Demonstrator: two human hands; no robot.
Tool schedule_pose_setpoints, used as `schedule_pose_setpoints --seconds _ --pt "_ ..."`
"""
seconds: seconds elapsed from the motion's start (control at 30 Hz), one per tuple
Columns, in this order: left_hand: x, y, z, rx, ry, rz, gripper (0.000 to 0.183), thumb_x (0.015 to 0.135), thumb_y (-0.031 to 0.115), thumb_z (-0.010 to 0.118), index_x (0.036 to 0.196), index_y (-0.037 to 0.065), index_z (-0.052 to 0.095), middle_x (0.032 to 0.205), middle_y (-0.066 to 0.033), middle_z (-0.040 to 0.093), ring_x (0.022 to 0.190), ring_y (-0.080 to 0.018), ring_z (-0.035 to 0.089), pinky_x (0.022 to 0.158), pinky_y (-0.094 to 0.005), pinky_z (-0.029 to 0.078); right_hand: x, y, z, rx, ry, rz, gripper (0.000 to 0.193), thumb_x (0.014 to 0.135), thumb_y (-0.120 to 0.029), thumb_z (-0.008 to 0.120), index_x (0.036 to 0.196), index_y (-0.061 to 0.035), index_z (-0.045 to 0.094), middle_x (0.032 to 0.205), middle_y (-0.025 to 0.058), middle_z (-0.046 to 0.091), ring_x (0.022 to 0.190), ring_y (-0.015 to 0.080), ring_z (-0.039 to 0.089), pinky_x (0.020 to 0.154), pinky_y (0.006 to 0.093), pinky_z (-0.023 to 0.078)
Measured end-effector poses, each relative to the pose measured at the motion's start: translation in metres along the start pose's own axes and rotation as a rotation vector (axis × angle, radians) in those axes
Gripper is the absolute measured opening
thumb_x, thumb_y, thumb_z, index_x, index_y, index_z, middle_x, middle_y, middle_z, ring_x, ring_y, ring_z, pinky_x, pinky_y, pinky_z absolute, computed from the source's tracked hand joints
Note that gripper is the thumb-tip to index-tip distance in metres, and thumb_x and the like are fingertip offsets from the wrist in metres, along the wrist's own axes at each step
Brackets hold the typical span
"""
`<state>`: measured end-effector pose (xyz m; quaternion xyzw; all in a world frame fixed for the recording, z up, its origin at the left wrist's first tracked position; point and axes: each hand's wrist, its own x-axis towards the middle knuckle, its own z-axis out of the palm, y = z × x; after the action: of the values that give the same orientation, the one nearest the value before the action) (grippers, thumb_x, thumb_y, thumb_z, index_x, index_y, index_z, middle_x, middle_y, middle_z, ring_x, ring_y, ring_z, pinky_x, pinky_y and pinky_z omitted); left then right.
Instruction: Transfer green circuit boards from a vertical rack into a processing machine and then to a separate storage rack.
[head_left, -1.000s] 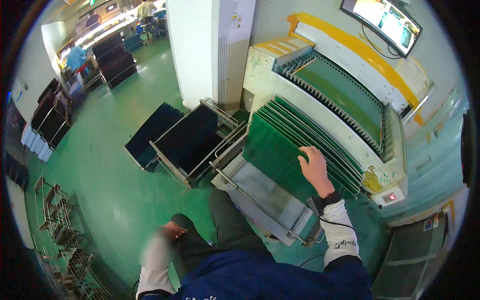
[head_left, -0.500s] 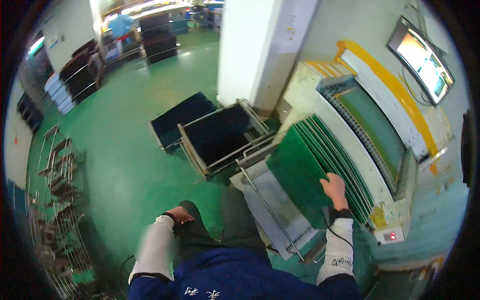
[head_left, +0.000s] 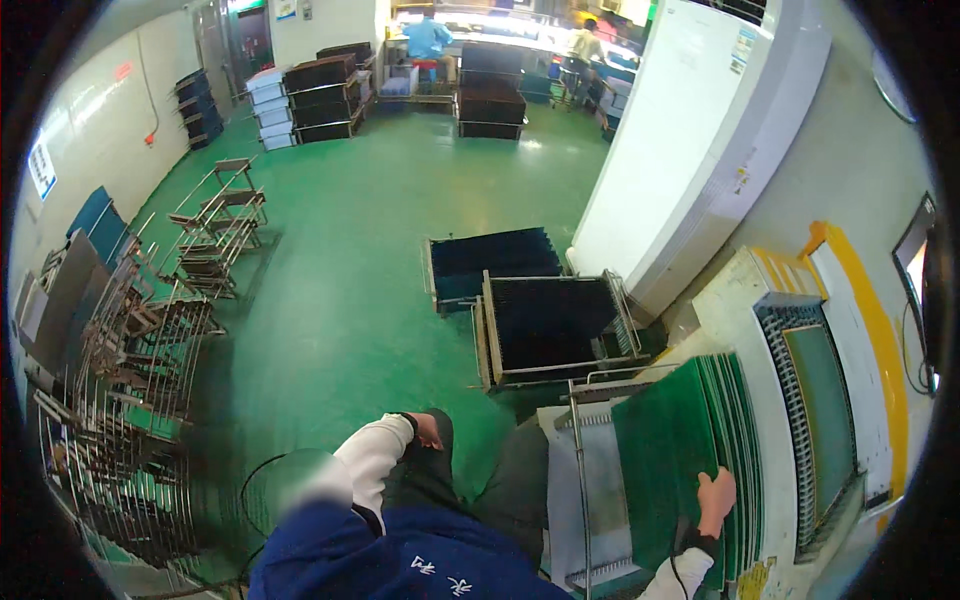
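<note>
My right hand (head_left: 715,497) is closed on the upper edge of a green panel (head_left: 665,440), at the near side of a row of similar thin green panels. They stand close together, tilted, in a metal rack (head_left: 578,480) with toothed strips and a thin bar along its left side. A pale sheet-like base (head_left: 590,500) shows beside the panels. My left hand (head_left: 428,430) lies on my left knee with nothing visible in it; its fingers show only partly.
Right of the panels stands a pale machine with a yellow-edged cover (head_left: 860,340) and a toothed track. Ahead are wire-framed racks of dark boards (head_left: 550,320) beside a white pillar (head_left: 660,150). Metal racks (head_left: 150,370) crowd the left. People (head_left: 428,40) sit at a lit bench far back.
My view has swung to the right-hand side less and toward the far room more, so everything sits further right. My right hand stays at the panel edge; my left stays on my knee.
</note>
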<state>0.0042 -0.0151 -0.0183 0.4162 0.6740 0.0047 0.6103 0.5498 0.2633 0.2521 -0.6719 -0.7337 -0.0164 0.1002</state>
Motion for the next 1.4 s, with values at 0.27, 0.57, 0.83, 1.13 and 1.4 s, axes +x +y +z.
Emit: schedule_pose_setpoints --seconds 0.27,0.57,0.83,1.13,1.4 --pt "0.011 -0.008 0.005 -0.079 0.03 -0.025 0.032 0.074 0.038 0.075 0.086 0.009 0.074 0.079 -0.0057 0.069 0.067 -0.0163 0.065 0.058 -0.0314 0.05 -0.001 -0.013 -0.01 -0.05 0.016 -0.017 0.037 0.073 -0.023 0.072 0.102 -0.0008 0.063 0.094 0.0204 0.064 0.088 0.0373 0.061 0.077 0.0452 0.048" --pt "0.011 -0.011 0.007 -0.142 0.058 -0.048 0.023 0.074 0.028 0.077 0.082 0.007 0.073 0.073 -0.0051 0.066 0.062 -0.0162 0.059 0.057 -0.0312 0.051 -0.003 -0.015 -0.005 -0.013 0.089 -0.032 0.031 0.072 -0.021 0.072 0.093 0.0001 0.062 0.092 0.0207 0.064 0.088 0.0385 0.061 0.075 0.0464 0.047" --pt "-0.001 0.01 0.002 -0.161 0.028 -0.03 0.021 0.074 0.026 0.077 0.076 0.006 0.07 0.069 -0.0047 0.063 0.06 -0.0162 0.059 0.056 -0.0309 0.05 -0.005 -0.013 -0.009 -0.021 0.134 -0.052 0.031 0.071 -0.019 0.073 0.092 -0.0002 0.063 0.086 0.0201 0.064 0.083 0.039 0.062 0.072 0.0462 0.048" --pt "-0.009 0.014 0.002 -0.137 0.037 -0.017 0.027 0.071 0.031 0.078 0.072 0.006 0.068 0.067 -0.005 0.063 0.059 -0.0168 0.058 0.055 -0.032 0.047 -0.003 -0.012 -0.009 -0.009 0.059 -0.032 0.033 0.071 -0.019 0.073 0.094 0.0007 0.063 0.089 0.0209 0.064 0.085 0.0393 0.061 0.072 0.0467 0.047" --pt "0.003 0.002 0.002 -0.12 0.019 -0.029 0.029 0.071 0.031 0.078 0.071 0.005 0.066 0.066 -0.0045 0.062 0.058 -0.0177 0.059 0.056 -0.0326 0.048 0.0 -0.005 0.002 -0.028 0.126 -0.081 0.034 0.071 -0.02 0.074 0.095 0.0013 0.062 0.089 0.0213 0.064 0.085 0.04 0.061 0.073 0.047 0.047"
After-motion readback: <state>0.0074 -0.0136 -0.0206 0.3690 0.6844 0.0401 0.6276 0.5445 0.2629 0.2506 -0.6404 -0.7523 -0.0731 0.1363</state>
